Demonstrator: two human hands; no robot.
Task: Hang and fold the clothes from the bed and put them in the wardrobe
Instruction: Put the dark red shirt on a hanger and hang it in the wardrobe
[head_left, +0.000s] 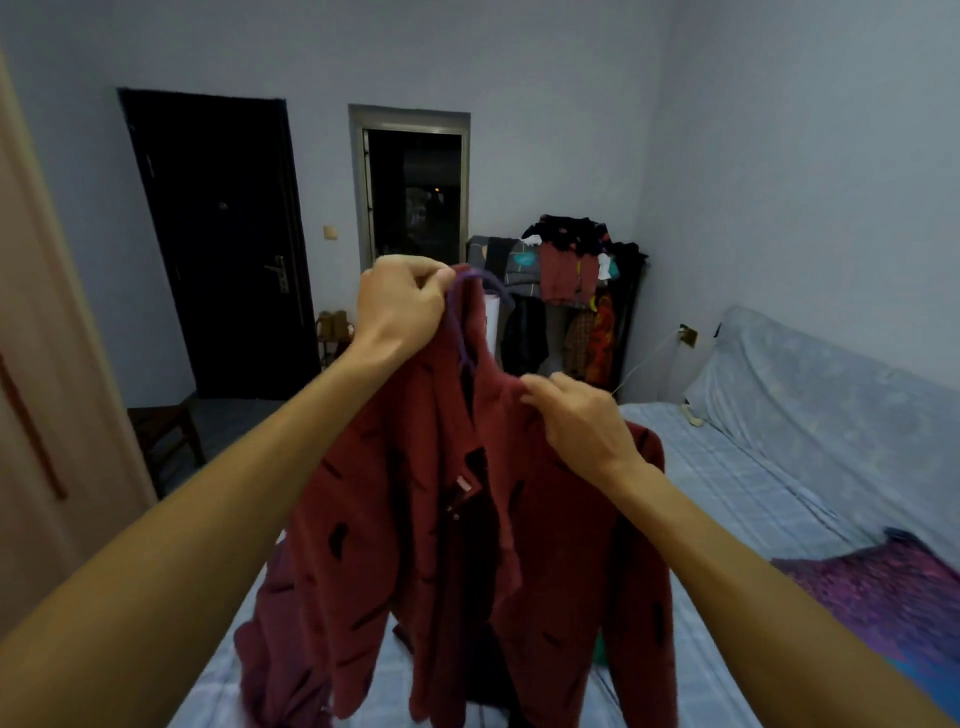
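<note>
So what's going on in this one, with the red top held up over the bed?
A person seems to be fitting a dark red top onto a purple hanger, held up above the bed. The left hand grips the hanger near its hook, and the right hand pinches the fabric at the neck. The open wardrobe across the room holds other clothes; this top is not in it yet.

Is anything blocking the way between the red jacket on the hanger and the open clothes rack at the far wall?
Nothing visible does. The red jacket, held up over the bed on its purple hanger by the left hand and right hand, hides the floor before the clothes rack, so that stretch cannot be checked.
</note>
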